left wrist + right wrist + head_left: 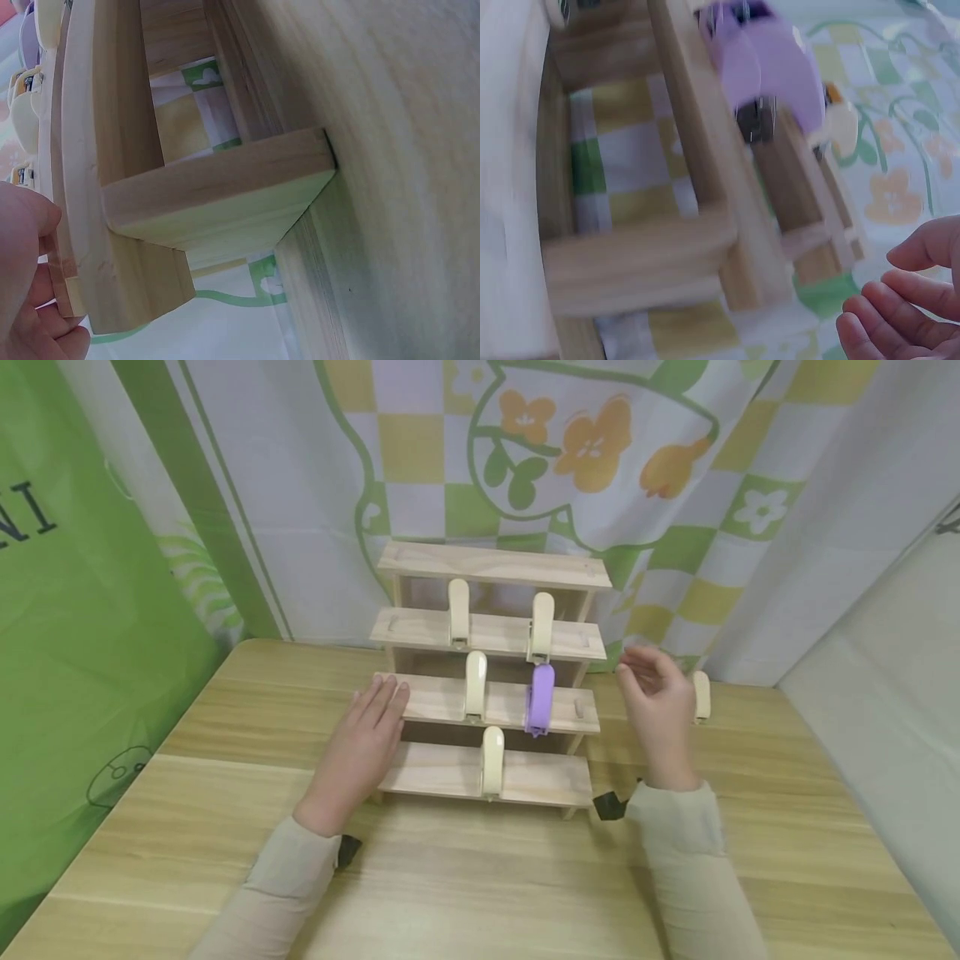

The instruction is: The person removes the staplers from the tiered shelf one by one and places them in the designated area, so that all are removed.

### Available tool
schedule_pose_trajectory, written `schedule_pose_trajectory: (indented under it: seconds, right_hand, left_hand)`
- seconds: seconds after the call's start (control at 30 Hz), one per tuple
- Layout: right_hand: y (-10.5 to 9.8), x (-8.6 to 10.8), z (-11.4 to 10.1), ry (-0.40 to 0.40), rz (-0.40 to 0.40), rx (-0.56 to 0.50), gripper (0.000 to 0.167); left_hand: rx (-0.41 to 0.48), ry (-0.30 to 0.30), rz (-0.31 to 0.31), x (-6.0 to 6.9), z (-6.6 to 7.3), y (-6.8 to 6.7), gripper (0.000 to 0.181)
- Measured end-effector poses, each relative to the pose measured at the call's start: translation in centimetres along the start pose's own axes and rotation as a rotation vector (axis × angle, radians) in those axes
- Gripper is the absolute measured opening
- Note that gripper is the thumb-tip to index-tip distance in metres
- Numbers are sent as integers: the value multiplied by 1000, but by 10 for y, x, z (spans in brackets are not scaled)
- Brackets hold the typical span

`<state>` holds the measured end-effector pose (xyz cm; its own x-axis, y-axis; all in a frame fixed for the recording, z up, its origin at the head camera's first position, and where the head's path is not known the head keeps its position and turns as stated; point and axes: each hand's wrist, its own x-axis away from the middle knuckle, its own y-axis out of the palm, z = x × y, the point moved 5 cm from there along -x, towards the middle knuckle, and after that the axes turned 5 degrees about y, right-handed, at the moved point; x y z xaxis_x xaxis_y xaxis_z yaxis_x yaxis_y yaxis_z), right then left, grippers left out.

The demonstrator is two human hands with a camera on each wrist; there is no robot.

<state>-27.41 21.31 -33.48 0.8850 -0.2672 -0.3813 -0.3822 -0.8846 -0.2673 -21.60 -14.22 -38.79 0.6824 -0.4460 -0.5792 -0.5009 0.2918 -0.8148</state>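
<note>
Tbl [802, 843]: cream stapler [701, 697], head cam only | L hand [358, 743] grips rack [435, 697] | R hand [662, 706] loose, empty

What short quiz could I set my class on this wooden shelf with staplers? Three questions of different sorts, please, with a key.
1. How many staplers stand on the wooden shelf?
2. True or false: the right hand is holding a stapler.
3. Counting from the bottom, the purple stapler stands on which level? A) first B) second C) fourth

Key:
1. Five; one more stapler is on the table.
2. False; the right hand is empty.
3. B
</note>
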Motion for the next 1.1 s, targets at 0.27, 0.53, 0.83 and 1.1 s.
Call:
schedule_pose_trajectory:
  seconds: [0.27,0.53,0.83,1.1]
  right_hand:
    - [16,15,-17,-70,-56,-108,27]
    - [34,24,-28,-70,-100,-273,30]
    - [52,20,-44,-86,-144,-274,39]
    - [64,9,-52,-33,-177,-214,47]
  left_hand:
    - [1,2,9,1,0,0,50]
    - [-1,8,9,1,-1,1,50]
    - [0,13,28,3,-2,2,50]
    - [7,21,44,2,-1,3,50]
